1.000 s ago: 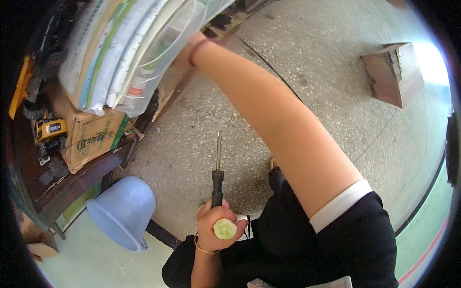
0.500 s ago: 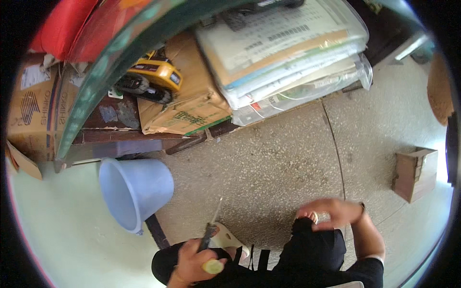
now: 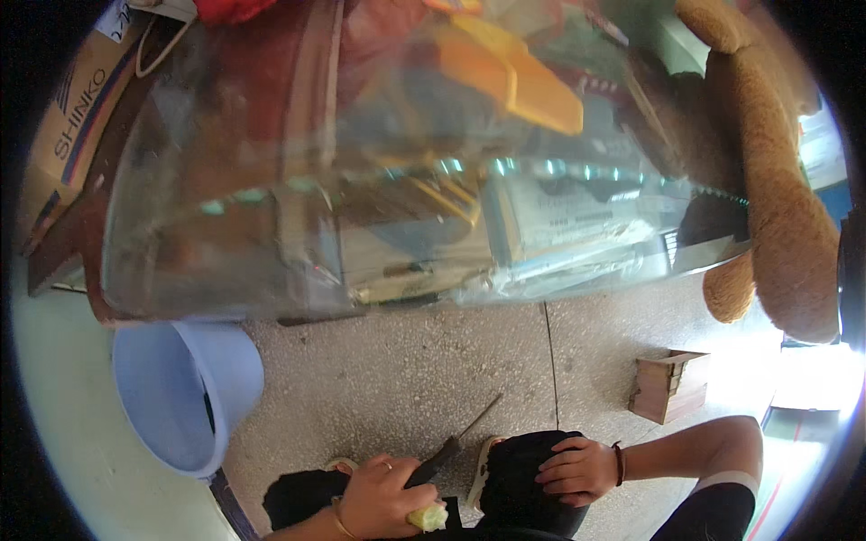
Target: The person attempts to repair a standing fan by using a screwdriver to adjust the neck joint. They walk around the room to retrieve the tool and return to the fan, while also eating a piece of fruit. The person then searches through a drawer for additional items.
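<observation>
My left hand [image 3: 379, 496], low in the view, is closed round a screwdriver [image 3: 439, 460] with a black handle and a long thin metal shaft slanting up to the right. The same hand holds a piece of cucumber [image 3: 429, 516], its pale cut end showing beside the thumb. My right hand [image 3: 577, 471] lies on my black-clad knee [image 3: 532, 451], fingers slightly bent and holding nothing.
A glass top [image 3: 225, 252] spans the upper view, with papers and boxes seen through it. A brown plush toy [image 3: 785, 261] hangs at the right, cardboard boxes [image 3: 81, 108] stand at the left. A blue bucket [image 3: 171, 397] and a wooden box [image 3: 667, 388] are on the floor.
My right arm has come down from the stack of papers onto my knee. The view has shifted upward, bringing the glass top and plush toy into sight. My left hand still holds both things.
</observation>
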The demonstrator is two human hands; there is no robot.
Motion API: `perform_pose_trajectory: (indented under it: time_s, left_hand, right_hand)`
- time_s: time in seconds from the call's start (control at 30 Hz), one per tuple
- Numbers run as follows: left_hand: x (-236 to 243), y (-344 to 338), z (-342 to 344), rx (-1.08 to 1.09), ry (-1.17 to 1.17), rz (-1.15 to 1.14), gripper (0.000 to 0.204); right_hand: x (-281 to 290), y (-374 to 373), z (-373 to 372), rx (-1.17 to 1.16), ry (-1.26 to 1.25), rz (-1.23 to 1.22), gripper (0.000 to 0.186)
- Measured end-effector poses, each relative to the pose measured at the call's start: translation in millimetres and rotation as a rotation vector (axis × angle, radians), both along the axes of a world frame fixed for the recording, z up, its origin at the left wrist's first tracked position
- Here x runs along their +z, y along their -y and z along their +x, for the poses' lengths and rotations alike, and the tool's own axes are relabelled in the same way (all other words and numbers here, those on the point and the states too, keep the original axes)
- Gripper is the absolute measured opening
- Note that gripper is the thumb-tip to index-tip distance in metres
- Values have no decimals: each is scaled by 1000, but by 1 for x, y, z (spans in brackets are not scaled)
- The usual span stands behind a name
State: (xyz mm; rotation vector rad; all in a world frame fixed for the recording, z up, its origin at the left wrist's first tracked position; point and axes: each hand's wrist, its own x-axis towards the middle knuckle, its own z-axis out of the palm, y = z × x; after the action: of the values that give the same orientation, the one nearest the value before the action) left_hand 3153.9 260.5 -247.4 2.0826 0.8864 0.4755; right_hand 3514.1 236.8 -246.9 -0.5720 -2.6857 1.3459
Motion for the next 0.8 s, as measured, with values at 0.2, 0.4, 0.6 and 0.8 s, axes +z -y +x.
perform_pose_trajectory:
  time_s: [0.2,0.4,0.6,0.8]
  left_hand:
    - [14,18,3,121,110,-2,24]
    - [25,38,12,287,71,-116,29]
    - [23,124,4,234,-5,-311,37]
    - [127,221,-28,144,-79,-533,43]
  right_hand:
    - [25,-2,-13,72,-14,-184,32]
    - [59,28,-28,130,47,-312,32]
    - [90,97,-29,74,353,-331,42]
    - [177,197,-123,-571,1407,-365,53]
